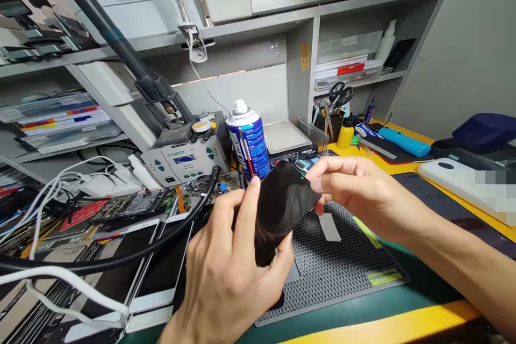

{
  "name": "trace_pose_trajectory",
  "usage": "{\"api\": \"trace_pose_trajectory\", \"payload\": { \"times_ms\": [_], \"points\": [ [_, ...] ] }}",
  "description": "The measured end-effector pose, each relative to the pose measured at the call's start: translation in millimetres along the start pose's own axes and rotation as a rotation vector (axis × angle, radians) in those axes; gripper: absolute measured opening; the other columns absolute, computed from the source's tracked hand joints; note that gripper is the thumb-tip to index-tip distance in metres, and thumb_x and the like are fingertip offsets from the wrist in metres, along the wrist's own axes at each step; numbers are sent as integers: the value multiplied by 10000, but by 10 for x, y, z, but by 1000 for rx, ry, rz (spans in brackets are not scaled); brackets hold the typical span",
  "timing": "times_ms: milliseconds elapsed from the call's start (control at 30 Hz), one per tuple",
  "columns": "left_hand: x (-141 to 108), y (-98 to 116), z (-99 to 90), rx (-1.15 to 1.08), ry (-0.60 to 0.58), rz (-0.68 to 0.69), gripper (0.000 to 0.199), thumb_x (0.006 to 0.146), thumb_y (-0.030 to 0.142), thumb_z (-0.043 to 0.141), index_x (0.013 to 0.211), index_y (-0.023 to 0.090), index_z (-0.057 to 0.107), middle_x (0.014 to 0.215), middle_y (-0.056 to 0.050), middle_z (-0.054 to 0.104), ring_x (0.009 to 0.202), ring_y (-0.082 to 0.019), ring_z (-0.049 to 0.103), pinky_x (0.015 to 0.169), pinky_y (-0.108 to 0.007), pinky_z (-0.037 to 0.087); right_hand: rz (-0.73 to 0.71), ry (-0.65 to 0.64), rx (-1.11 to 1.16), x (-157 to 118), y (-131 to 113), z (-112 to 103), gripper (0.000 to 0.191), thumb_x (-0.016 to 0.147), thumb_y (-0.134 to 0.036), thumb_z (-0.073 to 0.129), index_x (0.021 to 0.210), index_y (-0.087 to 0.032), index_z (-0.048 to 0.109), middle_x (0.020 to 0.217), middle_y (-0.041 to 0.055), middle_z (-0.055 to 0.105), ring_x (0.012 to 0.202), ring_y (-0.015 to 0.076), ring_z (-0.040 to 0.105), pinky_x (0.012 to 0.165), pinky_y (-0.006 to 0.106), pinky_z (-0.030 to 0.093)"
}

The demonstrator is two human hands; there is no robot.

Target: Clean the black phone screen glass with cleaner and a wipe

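Observation:
My left hand (237,263) grips a dark, glossy phone screen (282,204) by its lower part, fingers along the left edge and thumb at the bottom. The screen is tilted above a grey perforated mat (346,263). At its upper right corner my right hand (342,185) is closed in a pinch, thumb and fingertips on the edge. Something small and bluish shows beside those fingertips, too unclear to name. Below the right hand a small white card (329,227) lies on the mat. Part of another flat piece is hidden under the left hand.
Behind the screen stand a blue spray can (248,142), a grey control unit (185,156) and a flat heating plate (288,137). A black hose (161,247) crosses several phone screens at left. A yellow bottle (345,134) and a white power bank-like slab (463,183) are at right.

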State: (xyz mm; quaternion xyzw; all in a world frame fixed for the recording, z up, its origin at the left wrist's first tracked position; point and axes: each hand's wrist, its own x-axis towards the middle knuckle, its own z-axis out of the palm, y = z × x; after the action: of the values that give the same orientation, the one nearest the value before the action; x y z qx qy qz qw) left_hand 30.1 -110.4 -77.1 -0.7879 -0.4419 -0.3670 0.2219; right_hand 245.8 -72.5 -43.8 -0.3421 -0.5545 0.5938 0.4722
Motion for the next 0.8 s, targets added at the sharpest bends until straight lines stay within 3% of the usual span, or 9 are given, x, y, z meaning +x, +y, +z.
{"api": "trace_pose_trajectory", "payload": {
  "times_ms": [800],
  "points": [
    [1, -1, -38, -3, 6, 50, 710, 754, 266, 738, 1384, 67, 478, 1122, -150, 576, 938, -218, 634, 739, -318, 569, 22, -9, -70, -26, -44, 7, 148, 825, -240, 669, 697, -167, 655, 689, 11, 628, 614, 136, 564, 609, 268, 484]
  ]
}}
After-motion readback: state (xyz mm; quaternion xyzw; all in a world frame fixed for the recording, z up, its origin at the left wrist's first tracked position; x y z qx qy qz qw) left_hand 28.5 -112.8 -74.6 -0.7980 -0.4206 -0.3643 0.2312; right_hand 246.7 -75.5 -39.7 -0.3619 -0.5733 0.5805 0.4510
